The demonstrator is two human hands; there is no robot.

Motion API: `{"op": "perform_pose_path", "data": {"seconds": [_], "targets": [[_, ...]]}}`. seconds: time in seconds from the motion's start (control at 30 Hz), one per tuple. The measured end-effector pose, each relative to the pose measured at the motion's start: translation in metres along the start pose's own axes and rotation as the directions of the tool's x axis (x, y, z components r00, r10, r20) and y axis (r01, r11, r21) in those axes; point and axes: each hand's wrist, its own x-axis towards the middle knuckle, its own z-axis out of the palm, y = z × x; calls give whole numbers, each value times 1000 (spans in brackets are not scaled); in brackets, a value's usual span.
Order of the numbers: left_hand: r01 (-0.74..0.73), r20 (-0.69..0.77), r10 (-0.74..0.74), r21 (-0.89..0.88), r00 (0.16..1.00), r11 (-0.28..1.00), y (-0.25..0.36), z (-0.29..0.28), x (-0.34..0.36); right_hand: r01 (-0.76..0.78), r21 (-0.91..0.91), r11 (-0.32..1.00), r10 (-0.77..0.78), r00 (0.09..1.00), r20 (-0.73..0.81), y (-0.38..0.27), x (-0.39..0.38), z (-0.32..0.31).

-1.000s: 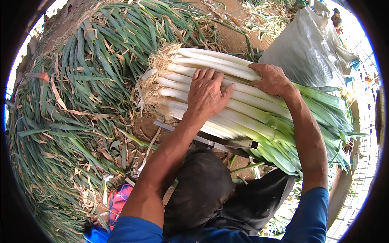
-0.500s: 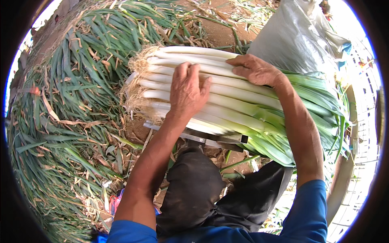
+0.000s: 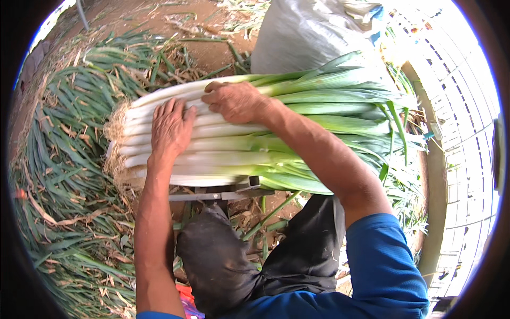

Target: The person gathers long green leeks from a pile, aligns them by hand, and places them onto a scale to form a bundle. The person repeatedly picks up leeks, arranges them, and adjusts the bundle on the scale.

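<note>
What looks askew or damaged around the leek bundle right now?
Little stands out: the leek bundle lies roughly parallel, roots together at the left. Only a few green leaves look odd, bending crosswise over the others at the right end.

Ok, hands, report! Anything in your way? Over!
Bare left hand flat on long white-and-green leeks. Bare right hand curled over them, farther right. Leeks side by side. Bulky white plastic sack beyond, not blocking.

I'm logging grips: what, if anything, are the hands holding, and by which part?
The left hand and right hand touch long white-and-green leek-like stalks along their white shafts; whether either grips one cannot be told.
</note>
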Motion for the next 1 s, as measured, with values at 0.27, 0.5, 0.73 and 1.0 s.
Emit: {"op": "perform_pose_path", "data": {"seconds": [0.27, 0.5, 0.73, 1.0], "targets": [[3, -87, -4, -4, 996, 1000, -6, 11, 0, -395, -397, 829, 504, 836, 220, 4, -52, -108], [2, -87, -2, 0, 996, 1000, -10, 5, -10, -570, -430, 700, 682, 712, 168, 85, -159, -159], [19, -79, -18, 14, 997, 1000, -1, 13, -5, -684, 60, 727, 678, 729, 99, 119, -202, -105], [30, 43, -24, -144, 999, 989, -75, 52, 17, -604, -214, 768, 637, 754, 159, 178, -231, -129]]}}
